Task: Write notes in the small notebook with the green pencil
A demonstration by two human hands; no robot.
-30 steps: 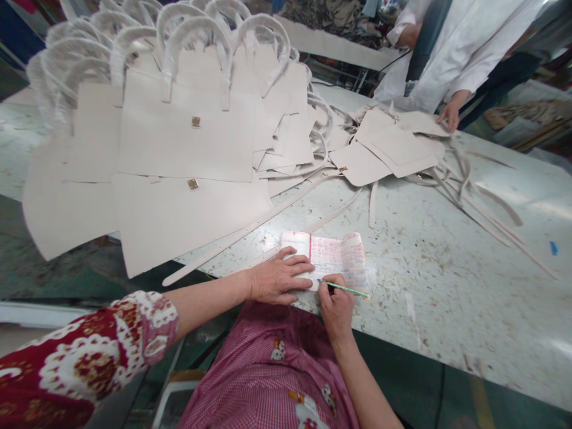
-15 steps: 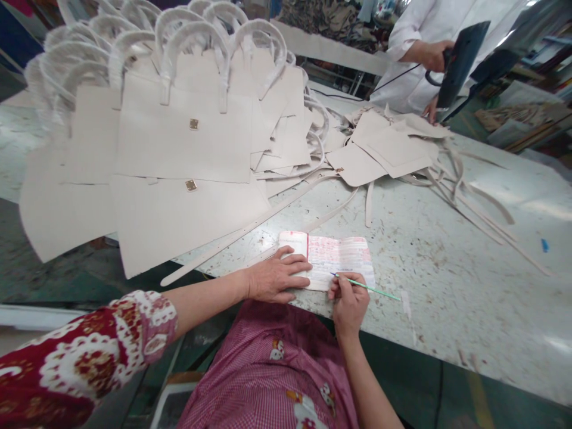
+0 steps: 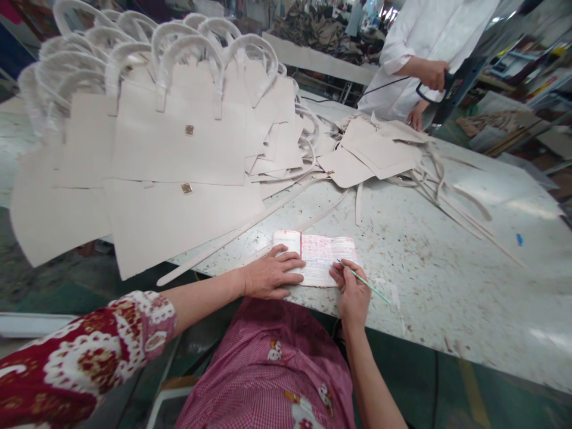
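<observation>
Bare table (image 3: 447, 286) right of notebook (image 3: 324, 259)

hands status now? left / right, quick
Left hand: open, flat on the notebook.
Right hand: closed on the green pen, tip at the page.

On the tabletop (image 3: 447, 286): one open notebook (image 3: 319, 259), one green pen (image 3: 369, 287), two brass clasps (image 3: 190, 130) showing on the cream panels, one small blue scrap (image 3: 519, 239); stacked panels and loose straps too overlapped to count.
</observation>
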